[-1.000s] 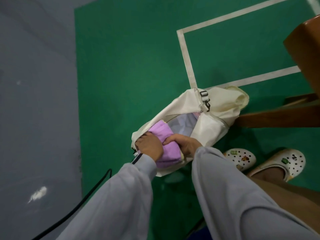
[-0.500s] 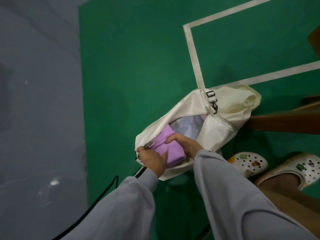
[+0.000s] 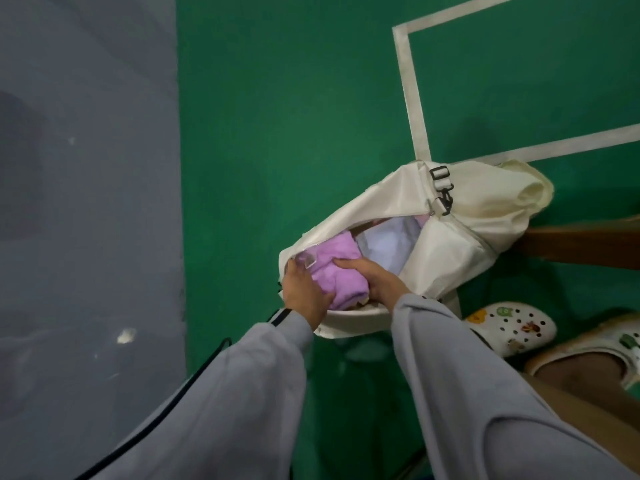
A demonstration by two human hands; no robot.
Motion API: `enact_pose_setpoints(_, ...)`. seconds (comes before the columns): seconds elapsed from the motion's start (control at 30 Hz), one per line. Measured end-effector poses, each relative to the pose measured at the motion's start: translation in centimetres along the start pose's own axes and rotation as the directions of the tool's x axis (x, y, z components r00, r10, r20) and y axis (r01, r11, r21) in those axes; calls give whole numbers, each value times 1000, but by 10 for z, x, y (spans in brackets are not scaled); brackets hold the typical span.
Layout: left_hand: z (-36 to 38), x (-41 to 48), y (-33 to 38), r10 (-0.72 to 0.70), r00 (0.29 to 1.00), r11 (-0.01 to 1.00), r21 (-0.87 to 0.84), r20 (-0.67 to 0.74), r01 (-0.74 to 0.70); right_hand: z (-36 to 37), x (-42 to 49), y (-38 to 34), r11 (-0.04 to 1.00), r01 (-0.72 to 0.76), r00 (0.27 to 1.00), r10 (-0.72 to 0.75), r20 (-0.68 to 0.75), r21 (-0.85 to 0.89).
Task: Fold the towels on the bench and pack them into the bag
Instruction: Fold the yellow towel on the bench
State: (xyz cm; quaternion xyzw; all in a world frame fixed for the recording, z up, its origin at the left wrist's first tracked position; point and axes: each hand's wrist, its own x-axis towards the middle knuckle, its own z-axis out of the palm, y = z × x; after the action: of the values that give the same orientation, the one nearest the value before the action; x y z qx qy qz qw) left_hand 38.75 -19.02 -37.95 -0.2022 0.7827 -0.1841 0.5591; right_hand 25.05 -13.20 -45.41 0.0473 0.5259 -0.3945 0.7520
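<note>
I find the purple towel [image 3: 341, 268] lying near-to-far in the bag [image 3: 450, 258] mouth. Right hand [image 3: 377, 278] fingers curl over it. Left hand [image 3: 304, 296] grips the bag's left rim.

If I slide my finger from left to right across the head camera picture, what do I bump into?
Grey floor → left hand gripping the cream bag by its rim → purple towel → right hand on that towel → black strap buckle → white clog with charms.
</note>
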Motion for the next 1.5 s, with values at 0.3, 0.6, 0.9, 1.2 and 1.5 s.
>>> enact_pose_setpoints(0.3,-4,1,-2,-164,983,907,-404,-83,117,-7,49,17,750,57,978,-175,-114,-659)
enact_pose_setpoints(0.6,-1,-2,8,-142,985,721,-692,-98,35,-10,21,14,725,149,986,-159,47,-672)
enact_pose_setpoints(0.9,9,8,24,-279,960,682,-706,-9,192,18,-34,16,663,-59,805,-410,-428,-746)
enact_pose_setpoints(1.2,6,16,4,223,782,740,-421,-582,-524,26,-65,37,13,-146,820,-558,-128,-989)
enact_pose_setpoints(1.5,13,5,1,117,873,811,-462,-472,-359,21,-71,27,-22,10,1000,6,10,-1000)
